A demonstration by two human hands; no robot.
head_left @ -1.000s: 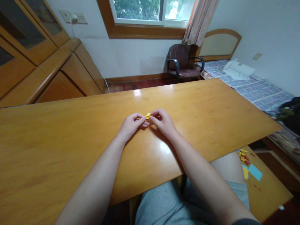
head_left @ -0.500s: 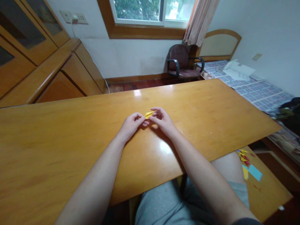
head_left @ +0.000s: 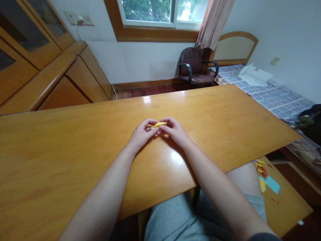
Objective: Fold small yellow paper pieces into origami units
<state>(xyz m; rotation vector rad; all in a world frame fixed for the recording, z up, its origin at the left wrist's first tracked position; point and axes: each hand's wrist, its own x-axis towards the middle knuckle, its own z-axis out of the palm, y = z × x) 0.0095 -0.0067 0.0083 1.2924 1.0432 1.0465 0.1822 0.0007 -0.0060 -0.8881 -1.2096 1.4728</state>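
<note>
A small folded piece of yellow paper (head_left: pixel 157 125) is held just above the wooden table (head_left: pixel 62 147), near its middle. My left hand (head_left: pixel 141 134) pinches its left end with curled fingers. My right hand (head_left: pixel 174 130) pinches its right end, thumb and fingers closed on it. The two hands touch at the fingertips, and most of the paper is hidden between them.
A low wooden surface (head_left: pixel 283 197) at the lower right carries several coloured paper scraps (head_left: pixel 263 170). Wooden cabinets (head_left: pixel 42 67) line the left wall. An armchair (head_left: pixel 194 67) stands under the window, and a bed (head_left: pixel 273 93) runs along the right.
The yellow paper has been drawn out flatter and longer between my fingertips. Both hands stayed in the same spot on the table, with only the fingers shifting.
</note>
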